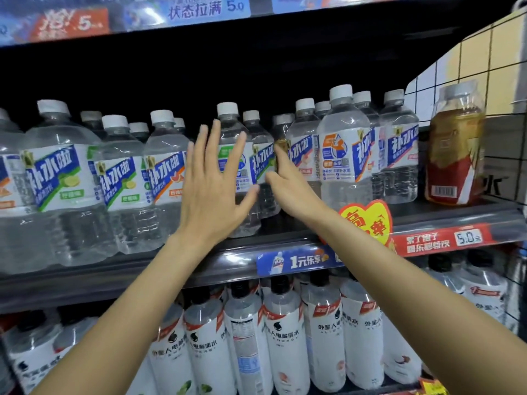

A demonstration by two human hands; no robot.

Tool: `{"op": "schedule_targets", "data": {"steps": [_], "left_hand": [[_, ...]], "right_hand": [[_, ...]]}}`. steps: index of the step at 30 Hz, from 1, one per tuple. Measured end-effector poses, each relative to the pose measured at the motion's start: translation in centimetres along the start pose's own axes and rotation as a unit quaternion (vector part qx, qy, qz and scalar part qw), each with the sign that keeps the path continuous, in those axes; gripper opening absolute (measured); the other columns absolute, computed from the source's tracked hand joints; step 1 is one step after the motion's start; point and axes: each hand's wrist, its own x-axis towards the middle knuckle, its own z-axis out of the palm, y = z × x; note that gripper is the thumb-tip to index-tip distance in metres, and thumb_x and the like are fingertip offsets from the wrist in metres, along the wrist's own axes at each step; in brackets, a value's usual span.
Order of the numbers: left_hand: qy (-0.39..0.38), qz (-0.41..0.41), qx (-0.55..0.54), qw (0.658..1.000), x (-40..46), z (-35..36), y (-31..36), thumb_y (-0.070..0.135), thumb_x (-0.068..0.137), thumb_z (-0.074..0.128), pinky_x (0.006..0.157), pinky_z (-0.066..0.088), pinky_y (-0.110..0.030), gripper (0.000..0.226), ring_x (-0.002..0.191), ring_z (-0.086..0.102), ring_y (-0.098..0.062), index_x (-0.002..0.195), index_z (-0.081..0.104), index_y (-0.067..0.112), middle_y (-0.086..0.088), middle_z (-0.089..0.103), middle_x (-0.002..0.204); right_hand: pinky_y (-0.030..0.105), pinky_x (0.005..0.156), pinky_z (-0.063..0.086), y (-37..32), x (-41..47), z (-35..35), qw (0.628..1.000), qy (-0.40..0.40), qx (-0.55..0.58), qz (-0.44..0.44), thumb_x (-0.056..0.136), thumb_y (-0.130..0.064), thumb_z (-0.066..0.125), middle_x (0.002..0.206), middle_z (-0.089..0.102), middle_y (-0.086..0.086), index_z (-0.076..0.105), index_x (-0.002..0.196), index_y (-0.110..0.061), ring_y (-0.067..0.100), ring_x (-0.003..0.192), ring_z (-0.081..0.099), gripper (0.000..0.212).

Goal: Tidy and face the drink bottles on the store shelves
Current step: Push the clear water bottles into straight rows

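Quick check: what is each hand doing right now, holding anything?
Left hand: open, fingers spread in front of a clear bottle, holding nothing.
Right hand: open, fingers reaching between bottles; contact cannot be told.

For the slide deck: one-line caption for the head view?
Both hands, left hand open, right hand, reach for clear electrolyte-water bottles on the middle shelf.

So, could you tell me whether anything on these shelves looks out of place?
Yes: an amber bottle with a red label stands alone at the right end of the upper shelf, beside the clear bottles, and leans slightly.
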Motion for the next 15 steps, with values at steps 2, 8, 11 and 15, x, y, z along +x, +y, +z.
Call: {"op": "schedule_targets", "data": {"steps": [2, 8, 11, 15], "left_hand": [[-0.027, 0.004, 0.056, 0.998, 0.1, 0.3, -0.1, 0.066, 0.080, 0.040, 0.118, 0.002, -0.049, 0.093, 0.146, 0.008, -0.035, 0.153, 0.014, 0.015, -0.024, 0.009, 0.157], [0.005, 0.005, 0.073, 0.997, 0.0, 0.1, -0.4, 0.063, 0.074, 0.046, 0.117, -0.002, -0.046, 0.098, 0.142, 0.020, -0.041, 0.149, 0.022, 0.004, -0.032, 0.020, 0.151], [0.014, 0.004, 0.074, 0.997, -0.1, -0.2, -0.8, 0.062, 0.074, 0.044, 0.118, 0.000, -0.048, 0.097, 0.141, 0.024, -0.041, 0.149, 0.025, 0.004, -0.031, 0.023, 0.150], [0.013, 0.006, 0.086, 0.996, -0.4, -0.3, -1.3, 0.066, 0.075, 0.044, 0.118, -0.002, -0.046, 0.097, 0.143, 0.021, -0.037, 0.151, 0.022, 0.009, -0.027, 0.019, 0.154]], "right_hand": [[0.034, 0.118, 0.019, 0.0, 0.6, 0.1, 1.000, 0.000, -0.013, -0.008, 0.093, -0.003, 0.039, 0.153, 0.026, 0.012, 0.010, 0.152, -0.014, 0.023, 0.140, 0.027, 0.067], [0.049, 0.106, 0.038, 0.6, 1.6, 0.6, 0.989, -0.021, -0.145, -0.004, 0.087, 0.007, 0.052, 0.146, 0.033, 0.021, -0.008, 0.152, -0.012, 0.035, 0.131, 0.040, 0.091], [0.051, 0.102, 0.041, 0.5, 1.9, 0.6, 0.989, -0.002, -0.149, -0.024, 0.087, 0.003, 0.054, 0.138, 0.041, 0.022, -0.004, 0.153, -0.012, 0.036, 0.126, 0.043, 0.089], [0.049, 0.106, 0.037, 0.5, 2.3, 0.9, 0.980, 0.040, -0.183, -0.065, 0.095, -0.004, 0.048, 0.146, 0.029, 0.025, 0.000, 0.153, -0.012, 0.039, 0.131, 0.036, 0.076]]}}
